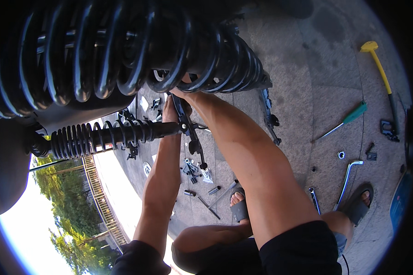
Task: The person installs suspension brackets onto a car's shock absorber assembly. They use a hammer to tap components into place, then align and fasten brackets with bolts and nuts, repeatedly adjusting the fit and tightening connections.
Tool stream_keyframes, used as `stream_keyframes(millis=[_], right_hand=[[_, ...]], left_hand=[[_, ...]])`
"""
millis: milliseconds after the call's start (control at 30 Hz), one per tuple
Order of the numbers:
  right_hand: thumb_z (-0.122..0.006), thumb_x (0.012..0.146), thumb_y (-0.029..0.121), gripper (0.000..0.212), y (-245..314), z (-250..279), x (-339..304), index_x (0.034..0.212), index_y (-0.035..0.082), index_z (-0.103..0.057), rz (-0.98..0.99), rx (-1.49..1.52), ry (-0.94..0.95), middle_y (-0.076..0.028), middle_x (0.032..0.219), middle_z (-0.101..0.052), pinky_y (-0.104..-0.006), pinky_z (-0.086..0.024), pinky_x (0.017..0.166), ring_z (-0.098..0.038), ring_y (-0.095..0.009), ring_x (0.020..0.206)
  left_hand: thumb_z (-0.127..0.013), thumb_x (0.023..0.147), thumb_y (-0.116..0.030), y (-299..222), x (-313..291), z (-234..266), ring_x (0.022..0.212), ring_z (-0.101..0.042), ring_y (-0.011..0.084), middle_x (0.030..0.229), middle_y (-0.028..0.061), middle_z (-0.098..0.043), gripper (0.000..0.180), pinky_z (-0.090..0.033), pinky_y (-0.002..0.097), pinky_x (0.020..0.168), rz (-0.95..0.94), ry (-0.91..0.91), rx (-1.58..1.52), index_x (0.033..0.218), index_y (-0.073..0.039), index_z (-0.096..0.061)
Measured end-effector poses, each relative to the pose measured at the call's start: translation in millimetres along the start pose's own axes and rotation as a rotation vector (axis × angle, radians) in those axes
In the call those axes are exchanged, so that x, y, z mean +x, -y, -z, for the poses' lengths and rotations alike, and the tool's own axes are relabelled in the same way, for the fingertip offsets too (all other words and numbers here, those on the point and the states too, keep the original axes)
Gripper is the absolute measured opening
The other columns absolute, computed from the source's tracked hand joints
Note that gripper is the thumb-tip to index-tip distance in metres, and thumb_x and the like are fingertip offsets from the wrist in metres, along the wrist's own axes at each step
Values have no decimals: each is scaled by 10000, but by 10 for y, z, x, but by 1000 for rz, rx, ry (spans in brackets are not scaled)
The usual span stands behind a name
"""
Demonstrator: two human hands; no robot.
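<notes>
Black coiled steel is seen across the top: a large black shock-absorber spring point(147, 50), below which a smaller black coil-over shock absorber point(110, 134) is set. A long, narrow black metal bracket point(195, 147) is seen hanging above the grey stone paving point(287, 183), its upper part beside the left hand point(170, 108); whether it is gripped cannot be told, as the fingers are hidden. The right hand point(186, 79) is mostly covered by the large spring's coils, so its state cannot be told either. Toward the paving's right edge are laid a yellow-headed hammer point(382, 68), a green-handled screwdriver point(353, 113) and a bent silver wrench point(345, 183). Nearer the paving's left edge, below the bracket, a small clear plastic bag point(207, 176) and a dark cylindrical socket point(214, 189) are scattered.
</notes>
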State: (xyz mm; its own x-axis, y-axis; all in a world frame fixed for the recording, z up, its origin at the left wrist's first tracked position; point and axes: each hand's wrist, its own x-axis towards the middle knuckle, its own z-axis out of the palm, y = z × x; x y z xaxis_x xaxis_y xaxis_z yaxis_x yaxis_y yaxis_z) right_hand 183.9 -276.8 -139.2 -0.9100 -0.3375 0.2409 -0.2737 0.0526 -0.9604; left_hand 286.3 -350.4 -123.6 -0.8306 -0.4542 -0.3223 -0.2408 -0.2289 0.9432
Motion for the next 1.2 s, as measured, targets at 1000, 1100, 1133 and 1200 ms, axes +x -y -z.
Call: stream_keyframes(millis=[1000, 1100, 1133, 1200], right_hand=[[-691, 788, 242, 127, 2, -9, 69, 780, 116, -683, 200, -102, -371, -48, 718, -664, -420, -500, 636, -651, -238, 714], [-677, 798, 246, 138, -13, -10, 84, 777, 110, -681, 232, -140, -385, -49, 727, -671, -414, -503, 623, -654, -236, 715], [-670, 803, 248, 141, -5, 0, 83, 782, 108, -681, 215, -168, -350, -52, 740, -675, -413, -504, 621, -655, -238, 722], [-655, 810, 271, 168, 38, 48, 79, 802, 105, -681, 315, -248, -359, -55, 760, -676, -422, -511, 627, -652, -249, 721]], left_hand=[[-394, 1018, -284, -44, -73, -53, 535, -573, 199, 734, 108, -593, 270, -473, 299, 468, -28, 66, 10, 1011, -46, -522], [-397, 1018, -286, -45, -91, -92, 536, -574, 196, 741, 105, -595, 267, -472, 295, 467, -37, 19, 22, 1007, -51, -523], [-398, 1018, -286, -44, -101, -107, 537, -574, 195, 744, 104, -596, 265, -471, 294, 467, -52, -12, 40, 1006, -53, -524], [-398, 1018, -286, -39, -112, -129, 534, -572, 193, 744, 100, -596, 262, -468, 293, 463, -51, -23, 22, 1002, -56, -524]])
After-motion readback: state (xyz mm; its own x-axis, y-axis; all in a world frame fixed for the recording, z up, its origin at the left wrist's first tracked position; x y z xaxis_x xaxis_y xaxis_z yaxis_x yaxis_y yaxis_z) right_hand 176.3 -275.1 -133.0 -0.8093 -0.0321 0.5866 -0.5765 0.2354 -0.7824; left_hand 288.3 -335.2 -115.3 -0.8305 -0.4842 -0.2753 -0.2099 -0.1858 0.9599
